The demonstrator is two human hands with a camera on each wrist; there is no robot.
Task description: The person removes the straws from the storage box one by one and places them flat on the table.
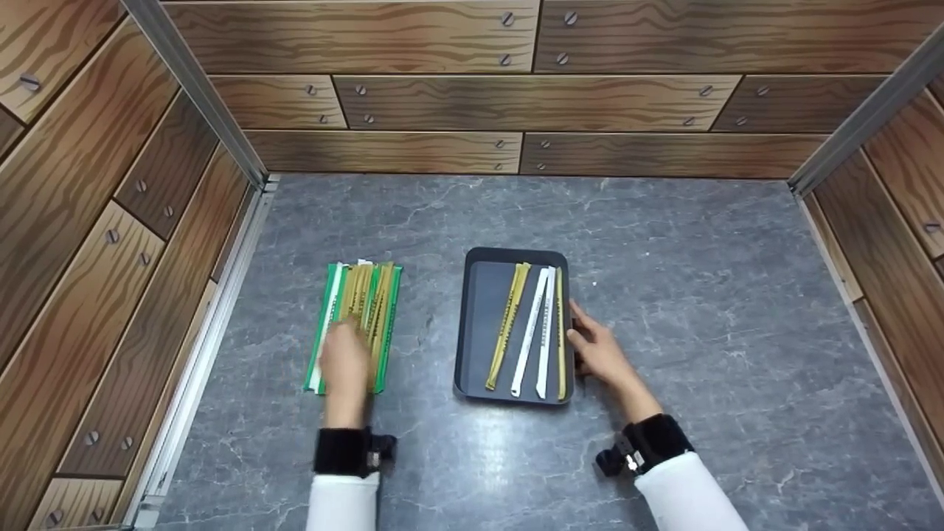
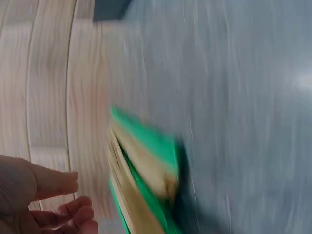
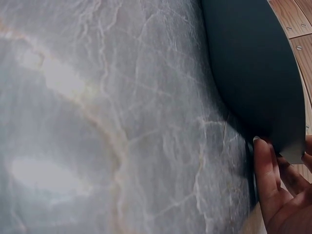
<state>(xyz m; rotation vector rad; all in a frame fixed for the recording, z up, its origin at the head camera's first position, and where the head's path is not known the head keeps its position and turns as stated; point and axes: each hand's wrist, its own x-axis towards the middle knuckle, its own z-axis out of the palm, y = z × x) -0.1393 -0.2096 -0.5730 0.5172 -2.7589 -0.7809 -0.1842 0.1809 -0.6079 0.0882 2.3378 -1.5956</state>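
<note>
Long, thin wrapped sticks (image 1: pixel 383 324) in gold, green and white lie side by side in a pile on the left. My left hand (image 1: pixel 344 361), blurred, is over the near part of this pile. In the left wrist view its thumb and loosely bent fingers (image 2: pixel 83 214) are apart, beside the green and gold sticks (image 2: pixel 146 151), with nothing between them. My right hand (image 1: pixel 601 355) holds the right wall of a dark grey tray (image 1: pixel 479 317), thumb at the rim and fingers outside. Inside the tray lie gold sticks (image 1: pixel 507 332) and two white sticks (image 1: pixel 529 332).
The grey marbled tabletop (image 1: pixel 708 295) surrounds the pile and tray. Wood-patterned panels (image 1: pixel 442 103) rise at the back and both sides, with metal rails (image 1: pixel 214 332) along the edges. Each wrist wears a black strap with a small camera (image 1: pixel 383 447).
</note>
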